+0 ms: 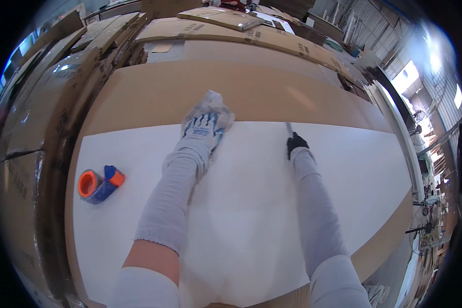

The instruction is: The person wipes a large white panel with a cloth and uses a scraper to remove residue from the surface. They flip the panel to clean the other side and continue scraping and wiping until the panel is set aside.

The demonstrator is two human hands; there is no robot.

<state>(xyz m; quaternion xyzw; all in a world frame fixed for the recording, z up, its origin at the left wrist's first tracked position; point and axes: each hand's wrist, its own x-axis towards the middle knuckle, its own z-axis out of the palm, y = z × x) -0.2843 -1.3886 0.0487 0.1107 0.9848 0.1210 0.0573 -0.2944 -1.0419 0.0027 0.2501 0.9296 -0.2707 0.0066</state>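
Observation:
Before me lies a large white board [246,200] on a bigger sheet of brown cardboard [254,88]. My left hand [202,129], in a white and blue work glove, presses a crumpled, translucent sheet [211,102] against the board's far edge; it looks like plastic or thin cloth. The fingers are spread over it, and their grip is partly hidden. My right hand [297,144], in a black glove, holds a thin grey tool [289,128] whose tip reaches the same far edge. Its exact kind cannot be made out. An orange and blue tape dispenser [102,184] rests on the board's left side.
Stacked cardboard-wrapped panels [54,111] stand close along the left. More long flat packages [231,32] lie beyond the cardboard sheet. To the right are pale boards [392,115] and a black fan [427,228]. Part of a person in red [233,4] shows at the top.

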